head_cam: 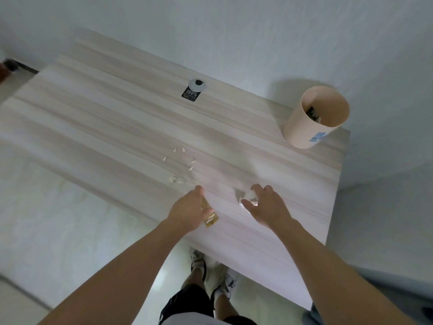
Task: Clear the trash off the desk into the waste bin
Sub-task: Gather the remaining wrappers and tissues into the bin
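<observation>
Pale wood desk (98, 118) fills the frame. Left of centre we note small white scraps (180, 165) scattered loose; light, fiddly, best pinched or swept together. Centre: our left hand (187, 211) grips a yellow wrapper (209, 218), crinkly and slippery by the look. Just right, our right hand (267, 206) spreads its fingers over crumpled tissue (248, 198), soft, easily scooped; not yet clasped. Upper right, the bin (311, 123) stands on the desk corner, well apart.
</observation>
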`<state>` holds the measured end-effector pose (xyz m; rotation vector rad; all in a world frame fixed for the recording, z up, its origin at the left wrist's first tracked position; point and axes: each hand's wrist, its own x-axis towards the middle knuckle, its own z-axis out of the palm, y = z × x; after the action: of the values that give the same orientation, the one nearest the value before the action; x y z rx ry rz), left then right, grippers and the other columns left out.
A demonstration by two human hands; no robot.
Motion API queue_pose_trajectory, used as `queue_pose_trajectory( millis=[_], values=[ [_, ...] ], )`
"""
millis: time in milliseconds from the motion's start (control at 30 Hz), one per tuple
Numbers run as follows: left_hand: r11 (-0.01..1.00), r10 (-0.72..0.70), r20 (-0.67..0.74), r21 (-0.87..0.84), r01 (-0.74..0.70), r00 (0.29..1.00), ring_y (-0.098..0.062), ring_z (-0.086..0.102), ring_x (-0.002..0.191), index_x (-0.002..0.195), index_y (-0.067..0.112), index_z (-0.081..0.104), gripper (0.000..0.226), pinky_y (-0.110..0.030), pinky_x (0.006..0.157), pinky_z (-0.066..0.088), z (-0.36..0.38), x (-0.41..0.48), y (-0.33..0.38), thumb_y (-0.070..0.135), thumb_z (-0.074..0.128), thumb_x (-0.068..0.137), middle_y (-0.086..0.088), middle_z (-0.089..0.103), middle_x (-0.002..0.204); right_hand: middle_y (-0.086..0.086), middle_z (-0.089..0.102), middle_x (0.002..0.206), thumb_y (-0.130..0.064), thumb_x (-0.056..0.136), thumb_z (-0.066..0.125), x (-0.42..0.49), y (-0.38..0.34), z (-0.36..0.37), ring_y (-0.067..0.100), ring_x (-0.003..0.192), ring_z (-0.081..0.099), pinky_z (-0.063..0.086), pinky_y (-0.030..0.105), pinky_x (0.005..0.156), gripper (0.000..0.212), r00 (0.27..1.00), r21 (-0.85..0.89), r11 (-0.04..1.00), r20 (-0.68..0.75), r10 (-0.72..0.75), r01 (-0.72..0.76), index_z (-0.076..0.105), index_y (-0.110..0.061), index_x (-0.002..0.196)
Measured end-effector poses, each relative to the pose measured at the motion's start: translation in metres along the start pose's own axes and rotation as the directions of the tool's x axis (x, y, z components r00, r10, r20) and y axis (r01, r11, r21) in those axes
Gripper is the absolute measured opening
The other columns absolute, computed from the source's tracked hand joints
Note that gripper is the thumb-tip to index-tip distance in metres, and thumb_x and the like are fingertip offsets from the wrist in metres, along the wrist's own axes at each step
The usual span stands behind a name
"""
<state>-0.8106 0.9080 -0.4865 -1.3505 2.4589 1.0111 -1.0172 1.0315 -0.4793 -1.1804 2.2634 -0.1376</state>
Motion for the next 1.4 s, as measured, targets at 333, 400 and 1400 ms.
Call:
queue_pose_trajectory(
  millis=[333, 400, 1400],
  values=[
    [1.0, -0.023, -0.019, 0.021, 0.024, 1.0, -0.017, 0.056, 0.083, 0.102, 0.023, 0.044, 0.041, -0.032, 0.072, 0.043, 0.027, 0.007, -0.008, 0.046, 0.069, 0.079, 0.006, 0.055, 0.093, 0.006, 0.052, 0.117, -0.051, 0.089, 0.052, 0.002, 0.004, 0.039, 0.03, 0.098, 0.054, 0.05, 0.038, 0.081, 0.034, 0.996, 0.0, 1.0, -0.079, -0.028, 0.029, 0.059, -0.025, 0.11],
    [0.999, 0.001, -0.034, 0.037, 0.0, 0.999, -0.017, 0.055, 0.085, 0.103, 0.022, 0.047, 0.037, -0.031, 0.073, 0.042, 0.031, 0.01, -0.012, 0.047, 0.065, 0.083, 0.006, 0.054, 0.096, 0.007, 0.052, 0.114, -0.042, 0.09, 0.054, 0.001, 0.005, 0.044, 0.03, 0.095, 0.052, 0.05, 0.038, 0.079, 0.026, 0.994, -0.057, 0.998, -0.099, -0.038, 0.032, 0.06, -0.022, 0.105],
    [0.948, 0.293, -0.072, 0.147, -0.281, 0.953, -0.026, 0.06, 0.078, 0.098, 0.021, 0.048, 0.013, -0.039, 0.073, 0.049, -0.035, 0.004, 0.062, 0.021, 0.036, 0.095, -0.001, 0.06, 0.089, 0.002, 0.052, 0.064, -0.018, 0.089, 0.041, -0.047, -0.001, -0.061, 0.02, 0.059, 0.047, 0.033, 0.029, 0.048, 0.008, 0.992, 0.169, 0.986, -0.125, 0.008, 0.014, 0.041, -0.019, 0.08]
  ],
)
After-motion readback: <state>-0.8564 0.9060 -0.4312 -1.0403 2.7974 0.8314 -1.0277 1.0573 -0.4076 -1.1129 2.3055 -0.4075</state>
